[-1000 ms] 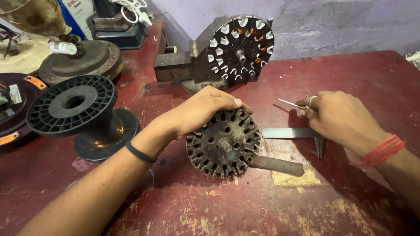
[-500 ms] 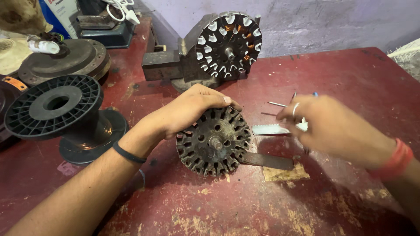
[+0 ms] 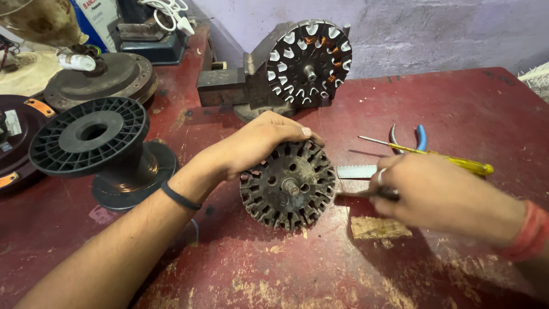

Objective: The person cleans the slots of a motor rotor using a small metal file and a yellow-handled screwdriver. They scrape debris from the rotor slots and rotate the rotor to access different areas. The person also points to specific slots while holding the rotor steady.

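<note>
Gripping the slotted stator core point(image 3: 287, 186) by its upper rim near the worktop's point(image 3: 257, 274) centre, our left hand point(image 3: 257, 143) steadied this heavy, rigid, sharp-toothed part, while our right hand point(image 3: 440, 194) closed on a thin metal tool point(image 3: 366, 193).

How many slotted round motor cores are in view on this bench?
2. One bare core lies on the red table under the left hand; one wound core stands against the back wall. Others may be hidden off frame.
</note>
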